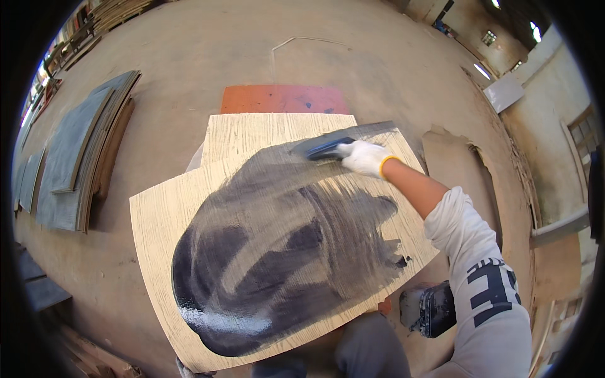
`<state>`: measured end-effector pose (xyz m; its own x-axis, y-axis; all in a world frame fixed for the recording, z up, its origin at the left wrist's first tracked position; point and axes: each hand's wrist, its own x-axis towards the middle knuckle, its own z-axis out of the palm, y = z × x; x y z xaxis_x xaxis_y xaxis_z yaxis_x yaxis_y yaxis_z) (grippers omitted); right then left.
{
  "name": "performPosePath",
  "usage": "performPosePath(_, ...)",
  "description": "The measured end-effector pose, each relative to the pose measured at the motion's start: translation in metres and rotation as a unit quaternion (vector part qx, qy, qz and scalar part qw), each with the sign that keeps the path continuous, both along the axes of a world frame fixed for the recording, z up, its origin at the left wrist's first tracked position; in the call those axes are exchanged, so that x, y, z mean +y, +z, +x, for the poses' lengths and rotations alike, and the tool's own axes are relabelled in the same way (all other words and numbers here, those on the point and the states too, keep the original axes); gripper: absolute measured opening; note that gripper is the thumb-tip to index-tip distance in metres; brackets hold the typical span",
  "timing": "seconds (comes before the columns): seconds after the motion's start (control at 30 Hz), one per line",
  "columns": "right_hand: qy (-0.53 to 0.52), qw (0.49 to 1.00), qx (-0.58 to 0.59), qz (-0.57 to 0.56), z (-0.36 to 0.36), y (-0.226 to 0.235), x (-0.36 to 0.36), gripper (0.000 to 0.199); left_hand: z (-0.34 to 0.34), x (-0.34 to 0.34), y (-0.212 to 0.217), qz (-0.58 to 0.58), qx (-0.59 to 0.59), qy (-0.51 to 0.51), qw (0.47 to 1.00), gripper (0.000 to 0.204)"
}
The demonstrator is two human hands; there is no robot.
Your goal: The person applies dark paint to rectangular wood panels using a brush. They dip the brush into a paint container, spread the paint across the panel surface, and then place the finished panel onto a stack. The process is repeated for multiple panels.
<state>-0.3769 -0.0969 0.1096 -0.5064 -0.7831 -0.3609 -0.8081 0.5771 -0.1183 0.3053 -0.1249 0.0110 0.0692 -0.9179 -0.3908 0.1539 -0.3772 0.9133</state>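
My right hand (365,158), in a white knit glove with a yellow cuff, is closed round a wide dark-blue spreader (329,149). The tool lies against the far part of a pale wood-grain board (157,217). Over much of that board spreads a wet black coating (217,258), thick and glossy at the near left, thin and streaked at the right. At the board's near-left corner, a small part of what looks like my left hand (196,373) shows at the lower edge; its fingers are mostly hidden.
Another wood-grain board (277,129) lies underneath, over an orange-red surface (277,99). Grey boards (75,151) are stacked on the floor at left. A black-smeared container (436,309) stands near my right arm. A broken-edged sheet (457,167) lies at right.
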Motion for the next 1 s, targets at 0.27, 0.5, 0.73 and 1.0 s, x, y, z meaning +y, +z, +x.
performPosePath(0.27,-0.077,0.997,0.020,0.022,-0.018,-0.020,-0.011,0.047,-0.008,0.001,-0.010,-0.019,0.009,0.033,0.999,0.059)
performPosePath(0.5,-0.032,0.998,0.045,0.037,-0.019,-0.005,-0.003,0.042,-0.010,0.000,0.003,0.015,0.025,0.041,0.999,0.060)
performPosePath(0.73,-0.079,0.996,0.034,0.016,0.005,-0.019,-0.032,0.039,-0.018,-0.001,-0.010,-0.036,0.016,0.062,0.997,0.065)
performPosePath(1.0,0.053,0.998,-0.013,-0.018,0.157,-0.018,-0.144,0.038,0.016,0.009,-0.032,-0.075,0.035,-0.003,0.997,0.082)
